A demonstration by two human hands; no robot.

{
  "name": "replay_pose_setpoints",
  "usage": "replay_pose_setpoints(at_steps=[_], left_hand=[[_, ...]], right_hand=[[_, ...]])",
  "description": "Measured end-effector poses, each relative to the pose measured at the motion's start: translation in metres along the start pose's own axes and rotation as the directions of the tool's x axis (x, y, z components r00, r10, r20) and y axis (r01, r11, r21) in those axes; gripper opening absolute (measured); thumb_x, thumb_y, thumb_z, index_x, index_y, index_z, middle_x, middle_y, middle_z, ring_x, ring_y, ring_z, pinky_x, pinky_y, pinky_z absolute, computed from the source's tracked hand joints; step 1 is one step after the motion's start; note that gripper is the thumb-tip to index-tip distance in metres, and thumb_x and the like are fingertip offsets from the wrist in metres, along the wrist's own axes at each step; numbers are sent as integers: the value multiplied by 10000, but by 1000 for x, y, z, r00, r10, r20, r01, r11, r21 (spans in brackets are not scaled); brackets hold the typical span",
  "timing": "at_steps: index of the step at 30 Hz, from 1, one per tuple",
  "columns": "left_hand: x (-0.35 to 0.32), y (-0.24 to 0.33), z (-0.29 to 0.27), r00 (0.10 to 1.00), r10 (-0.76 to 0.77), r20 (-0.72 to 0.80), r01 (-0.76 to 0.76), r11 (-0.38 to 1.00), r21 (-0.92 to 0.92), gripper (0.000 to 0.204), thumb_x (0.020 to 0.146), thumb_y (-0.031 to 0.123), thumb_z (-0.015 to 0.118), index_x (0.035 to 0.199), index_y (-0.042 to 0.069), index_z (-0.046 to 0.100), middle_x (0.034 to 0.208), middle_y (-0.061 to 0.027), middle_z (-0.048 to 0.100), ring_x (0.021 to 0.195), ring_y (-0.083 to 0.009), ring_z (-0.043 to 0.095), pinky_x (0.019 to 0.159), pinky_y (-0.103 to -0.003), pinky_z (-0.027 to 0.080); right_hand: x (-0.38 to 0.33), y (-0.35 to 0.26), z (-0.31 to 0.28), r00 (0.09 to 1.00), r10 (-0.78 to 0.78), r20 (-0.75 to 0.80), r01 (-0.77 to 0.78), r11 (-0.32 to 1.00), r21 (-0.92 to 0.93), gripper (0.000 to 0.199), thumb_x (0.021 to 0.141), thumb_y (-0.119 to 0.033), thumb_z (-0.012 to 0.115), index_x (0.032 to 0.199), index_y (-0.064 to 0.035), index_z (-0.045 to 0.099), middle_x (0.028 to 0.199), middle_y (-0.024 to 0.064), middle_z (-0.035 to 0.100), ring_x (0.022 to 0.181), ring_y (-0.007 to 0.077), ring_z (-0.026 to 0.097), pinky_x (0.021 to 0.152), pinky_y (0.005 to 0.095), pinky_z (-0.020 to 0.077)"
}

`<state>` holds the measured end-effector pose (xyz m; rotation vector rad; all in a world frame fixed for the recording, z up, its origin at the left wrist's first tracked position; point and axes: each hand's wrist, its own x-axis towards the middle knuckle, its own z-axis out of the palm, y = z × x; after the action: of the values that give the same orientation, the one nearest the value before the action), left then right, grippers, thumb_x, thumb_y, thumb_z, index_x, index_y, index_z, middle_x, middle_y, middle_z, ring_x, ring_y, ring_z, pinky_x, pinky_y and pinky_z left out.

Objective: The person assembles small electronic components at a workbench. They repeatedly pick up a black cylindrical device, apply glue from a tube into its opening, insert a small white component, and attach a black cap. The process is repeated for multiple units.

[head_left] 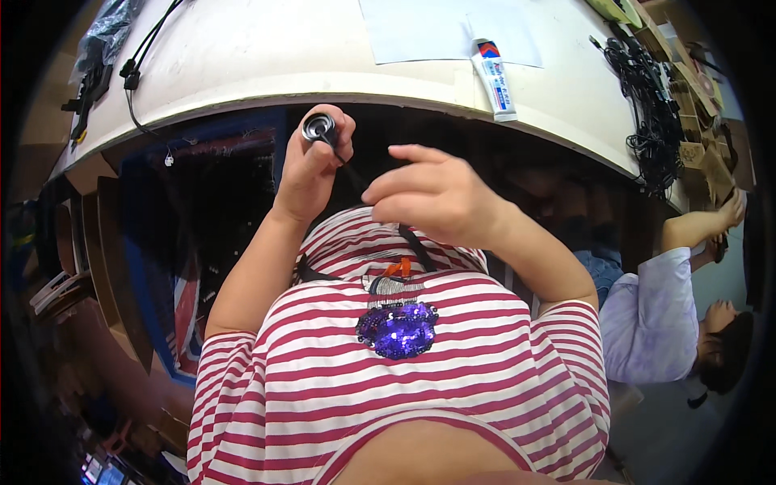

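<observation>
My left hand (314, 162) is closed around a small black cylindrical part (318, 127) with a shiny metal ring inside its round end, which faces up. A thin black cord (339, 156) runs from that end down toward my right hand (440, 196). There the thumb and a finger come together at the cord's lower stretch, while the upper finger stands out apart from them. Against the dark background, the cord's far end is hard to make out. Both hands are held in front of my striped shirt, just off the table's near edge.
On the white table (267, 48) lie a white, blue and red tube (495, 81) and sheets of paper (428, 32). Bundled black cables (647, 113) sit at the right, beside cardboard boxes (695, 153). A blue-rimmed bin (145, 267) stands below left. Another person (655, 315) works at the right.
</observation>
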<state>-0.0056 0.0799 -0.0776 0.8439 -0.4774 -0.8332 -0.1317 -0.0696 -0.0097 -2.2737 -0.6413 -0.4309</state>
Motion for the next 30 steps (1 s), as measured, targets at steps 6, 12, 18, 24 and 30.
replay_pose_setpoints(at_steps=[6, 12, 18, 24, 30], left_hand=[[2, 13, 22, 998, -6, -55, 6, 1000, 13, 183, 768, 143, 578, 915, 42, 537, 752, -43, 525, 566, -69, 361, 562, -214, 315], [15, 24, 40, 990, 5, -144, 20, 985, 173, 94, 802, 79, 548, 870, 28, 508, 650, 6, 455, 538, -62, 360, 572, -218, 344], [33, 21, 64, 994, -6, -113, 49, 925, 377, 124, 760, 61, 667, 863, 36, 603, 760, 18, 557, 659, -41, 476, 605, -174, 366], [51, 13, 71, 990, -66, -128, 119, 873, 473, 221, 767, 121, 690, 944, 5, 627, 787, 6, 591, 723, -53, 523, 670, -187, 414], [47, 15, 74, 994, -100, -33, 104, 902, 419, 198, 762, 86, 684, 928, -13, 640, 838, -52, 646, 777, -89, 589, 715, -213, 464]], right_hand=[[-5, 5, -10, 999, 29, 44, -24, 993, -113, 182, 692, -44, 592, 863, -101, 616, 938, 34, 630, 854, 172, 612, 840, 367, 486], [-10, 58, -86, 722, 428, -543, -643, 705, -300, 169, 812, -152, 592, 954, -64, 615, 876, 93, 634, 716, 206, 613, 623, 284, 482], [-10, 105, -89, 527, 744, -411, -849, 478, -224, 310, 807, -344, 590, 881, -46, 634, 773, 81, 653, 699, 195, 624, 644, 303, 477], [-12, 62, -64, 639, 678, -364, -618, 734, 282, 108, 802, -107, 619, 805, 1, 616, 674, 60, 633, 602, 72, 569, 553, 210, 446], [-23, 34, -29, 678, 632, -374, -467, 764, 444, 146, 836, -140, 614, 840, 3, 585, 677, 42, 607, 603, 66, 544, 530, 198, 424]])
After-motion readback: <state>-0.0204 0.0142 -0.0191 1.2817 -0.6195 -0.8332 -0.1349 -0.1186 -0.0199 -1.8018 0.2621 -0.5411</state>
